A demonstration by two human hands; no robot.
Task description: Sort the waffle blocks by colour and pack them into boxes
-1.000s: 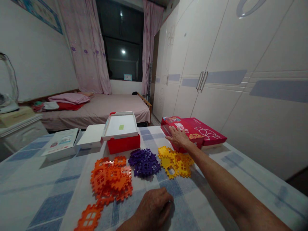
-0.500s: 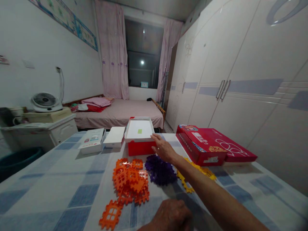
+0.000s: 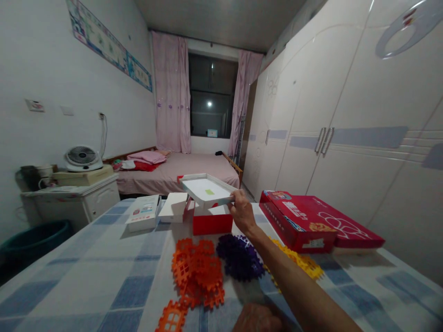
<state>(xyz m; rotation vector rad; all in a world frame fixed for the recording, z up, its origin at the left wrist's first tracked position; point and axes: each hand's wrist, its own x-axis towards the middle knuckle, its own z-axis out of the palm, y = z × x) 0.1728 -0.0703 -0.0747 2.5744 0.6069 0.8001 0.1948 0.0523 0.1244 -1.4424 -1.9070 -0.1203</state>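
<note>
My right hand (image 3: 242, 210) is closed on the right edge of a shallow white box lid (image 3: 195, 186). The lid is tilted, its pale inside with a small green patch facing up, above a red box (image 3: 212, 225) on the table. My left hand (image 3: 258, 319) lies low at the bottom edge, curled like a loose fist; the frame cuts off part of it. Nearest to it are piles of notched plastic pieces: orange pieces (image 3: 199, 269), dark purple pieces (image 3: 240, 257) and yellow pieces (image 3: 301, 262), the last partly hidden behind my right forearm.
Two white boxes, a printed box (image 3: 143, 212) and a plain box (image 3: 173, 207), stand left of the red box. Two large red boxes, one patterned (image 3: 294, 221) and one flat (image 3: 349, 221), lie at the right. A checked cloth (image 3: 104, 258) covers the table.
My right hand has taken hold of the lid's right edge and lifted and tilted it off the red box. The camera view has tipped upward; my left hand shows less.
</note>
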